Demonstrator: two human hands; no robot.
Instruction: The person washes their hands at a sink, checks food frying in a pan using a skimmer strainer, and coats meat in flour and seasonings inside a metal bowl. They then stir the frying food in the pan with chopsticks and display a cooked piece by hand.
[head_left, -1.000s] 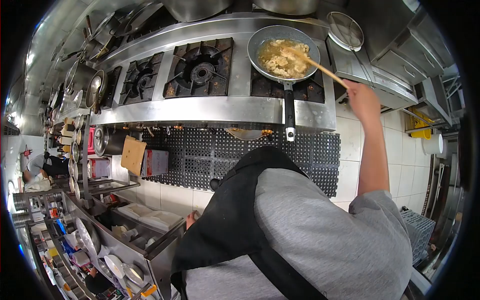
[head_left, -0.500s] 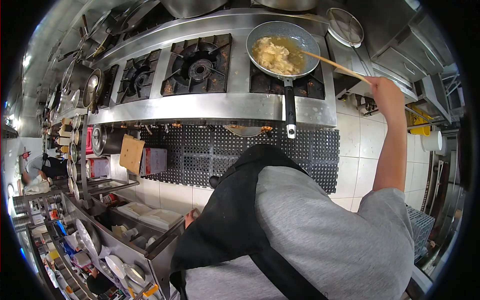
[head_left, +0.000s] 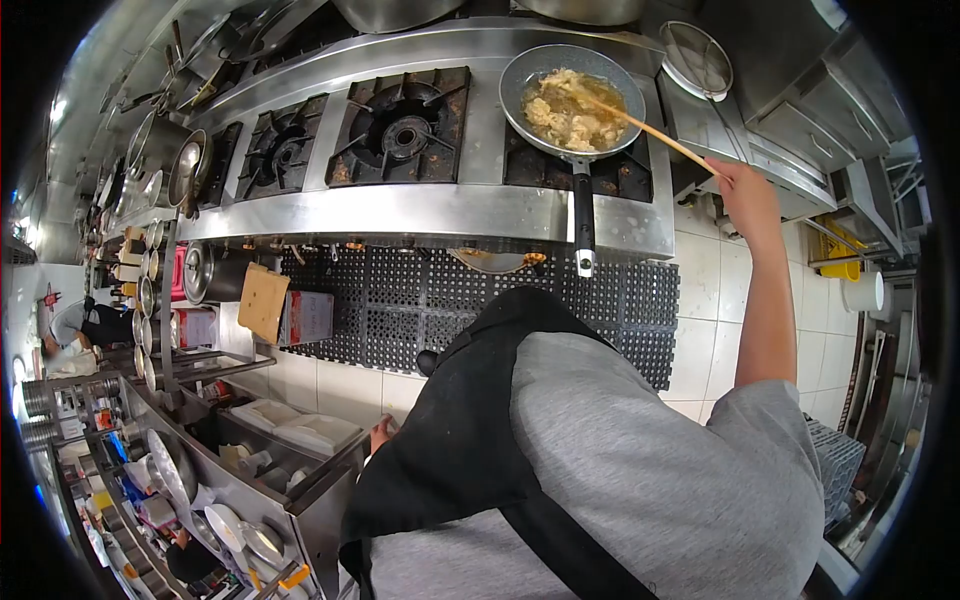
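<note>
My right hand (head_left: 750,203) grips the end of a long wooden utensil (head_left: 672,143). Its far end is among pale yellow, lumpy food (head_left: 568,118) in oily liquid, so its shape is hidden. The food lies in a grey speckled frying pan (head_left: 516,92) on the rightmost burner. The pan's black handle (head_left: 583,205) points toward me, with no hand on it. Low on the left, my left hand (head_left: 382,434) shows only in part beside my black apron, close to the corner of a steel counter. Its fingers are mostly hidden.
Bare burners (head_left: 405,135) stand left of the pan. A round strainer (head_left: 697,60) lies at the back right. Below the stove is a black perforated mat (head_left: 390,315). A steel counter (head_left: 325,520) with containers borders my left. Another person (head_left: 95,328) is at the far left.
My right hand has moved left and slightly down with the wooden utensil. Its far end has shifted left into the food, which is now more spread out in the pan.
</note>
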